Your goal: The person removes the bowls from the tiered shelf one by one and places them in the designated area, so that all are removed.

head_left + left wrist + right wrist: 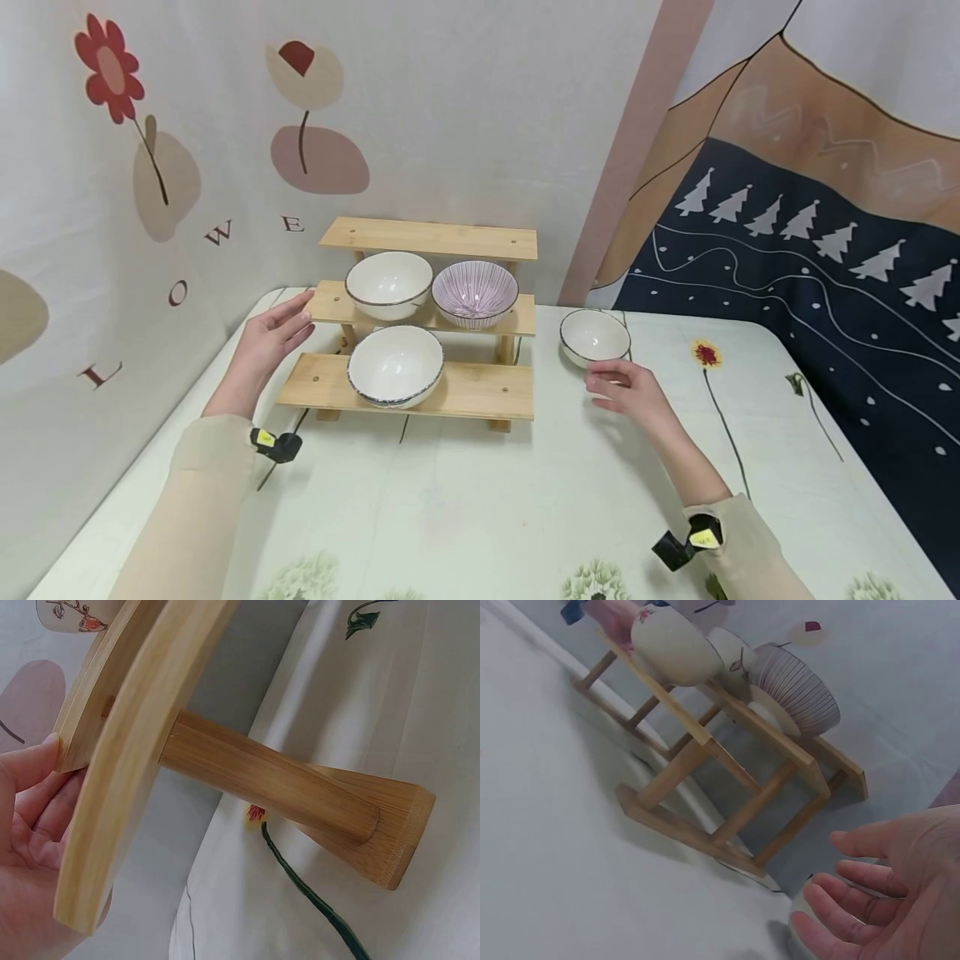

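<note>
My left hand (266, 346) holds the left end of the middle shelf of a wooden tiered rack (480, 385), fingers to either side of the board's end. In the left wrist view, the lower board partly hides those fingers. Over at the right, my right hand (633, 392) has its fingers loosely bent and spread, with fingertips right at the near rim of a small white bowl (595, 333) on the table. In the right wrist view that hand (900, 889) covers most of the bowl; nothing shows in its grasp.
The rack's middle shelf carries a white bowl (389, 283) and a purple-striped bowl (475, 293). Another white bowl (396, 365) stands on the lowest shelf. Printed cloth hangs behind, and a pale flowered cloth (465, 500) covers the table.
</note>
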Motion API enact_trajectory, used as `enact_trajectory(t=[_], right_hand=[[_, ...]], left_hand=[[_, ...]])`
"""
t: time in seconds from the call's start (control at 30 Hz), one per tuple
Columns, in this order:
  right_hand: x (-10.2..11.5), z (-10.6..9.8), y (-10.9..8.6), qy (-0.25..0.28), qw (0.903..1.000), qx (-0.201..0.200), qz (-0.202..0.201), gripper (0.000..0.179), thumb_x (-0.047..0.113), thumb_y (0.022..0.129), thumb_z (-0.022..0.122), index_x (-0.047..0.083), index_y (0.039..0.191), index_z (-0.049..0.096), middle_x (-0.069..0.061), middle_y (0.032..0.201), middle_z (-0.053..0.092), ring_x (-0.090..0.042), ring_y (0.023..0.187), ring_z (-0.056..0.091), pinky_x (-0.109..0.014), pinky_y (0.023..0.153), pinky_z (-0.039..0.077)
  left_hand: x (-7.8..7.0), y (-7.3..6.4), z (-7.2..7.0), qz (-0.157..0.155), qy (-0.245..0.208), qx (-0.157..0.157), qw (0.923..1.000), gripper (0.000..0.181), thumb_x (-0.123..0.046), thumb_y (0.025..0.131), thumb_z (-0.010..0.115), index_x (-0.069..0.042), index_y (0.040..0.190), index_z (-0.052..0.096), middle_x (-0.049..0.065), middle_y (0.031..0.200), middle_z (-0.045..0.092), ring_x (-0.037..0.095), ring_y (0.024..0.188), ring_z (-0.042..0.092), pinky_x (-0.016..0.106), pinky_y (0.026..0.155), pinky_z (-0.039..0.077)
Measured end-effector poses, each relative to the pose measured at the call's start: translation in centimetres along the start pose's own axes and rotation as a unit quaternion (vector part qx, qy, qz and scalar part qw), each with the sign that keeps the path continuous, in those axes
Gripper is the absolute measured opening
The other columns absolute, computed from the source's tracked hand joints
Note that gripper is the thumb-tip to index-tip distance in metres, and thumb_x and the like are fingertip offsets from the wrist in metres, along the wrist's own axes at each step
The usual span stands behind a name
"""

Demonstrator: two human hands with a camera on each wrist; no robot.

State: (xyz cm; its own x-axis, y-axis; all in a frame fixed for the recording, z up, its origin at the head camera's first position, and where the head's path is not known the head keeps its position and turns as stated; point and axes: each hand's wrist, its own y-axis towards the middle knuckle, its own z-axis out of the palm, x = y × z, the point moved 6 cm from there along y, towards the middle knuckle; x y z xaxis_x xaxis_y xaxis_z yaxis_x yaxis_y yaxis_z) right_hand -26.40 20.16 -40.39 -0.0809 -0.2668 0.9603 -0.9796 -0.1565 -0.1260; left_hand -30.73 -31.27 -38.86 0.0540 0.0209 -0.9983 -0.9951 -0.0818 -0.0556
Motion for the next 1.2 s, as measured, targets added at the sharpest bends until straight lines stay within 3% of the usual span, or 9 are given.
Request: enact_trajectory(t=[0.23,0.53,0.9,1.2], right_hand=[[0.5,0.1,-0.2,-0.018,0.9998,-0.002,-0.004,0.047,0.014,0.097,0.066,-0.01,0.134,0.051,-0.003,0.107,0.066,0.002,0.09,0.063,-0.029,0.09,0.064],[1.9,0.4,-0.7,-0.034,0.9993,-0.005,-0.012,0.046,0.017,0.098,0.064,-0.006,0.136,0.052,-0.023,0.125,0.062,0.0,0.096,0.064,-0.026,0.091,0.063],[3.6,1.1,-1.2,-0.044,0.9986,0.001,-0.029,0.045,0.018,0.097,0.067,-0.003,0.135,0.054,-0.024,0.129,0.062,-0.009,0.101,0.066,-0.026,0.091,0.063],[4.9,1.8,-1.4,-0.044,0.9978,0.008,-0.05,0.042,0.015,0.096,0.068,-0.005,0.131,0.057,-0.025,0.125,0.064,-0.004,0.096,0.066,-0.024,0.09,0.063]], left_hand=[[-0.2,-0.3,0.0,0.003,0.005,0.001,1.0,0.07,-0.029,0.096,0.066,-0.01,0.155,0.034,0.008,0.166,0.022,-0.016,0.102,0.059,0.009,0.098,0.049],[-0.1,-0.3,0.0,0.001,0.008,0.004,1.0,0.07,-0.029,0.096,0.066,-0.01,0.155,0.033,0.007,0.166,0.022,-0.017,0.102,0.059,0.009,0.098,0.049],[-0.2,-0.3,0.1,0.004,-0.001,0.007,1.0,0.071,-0.028,0.096,0.066,-0.008,0.155,0.032,0.007,0.166,0.022,-0.018,0.1,0.059,0.008,0.098,0.05],[-0.1,-0.3,0.2,0.004,-0.001,0.006,1.0,0.069,-0.027,0.097,0.065,-0.009,0.155,0.033,0.006,0.167,0.022,-0.015,0.106,0.058,0.006,0.096,0.051]])
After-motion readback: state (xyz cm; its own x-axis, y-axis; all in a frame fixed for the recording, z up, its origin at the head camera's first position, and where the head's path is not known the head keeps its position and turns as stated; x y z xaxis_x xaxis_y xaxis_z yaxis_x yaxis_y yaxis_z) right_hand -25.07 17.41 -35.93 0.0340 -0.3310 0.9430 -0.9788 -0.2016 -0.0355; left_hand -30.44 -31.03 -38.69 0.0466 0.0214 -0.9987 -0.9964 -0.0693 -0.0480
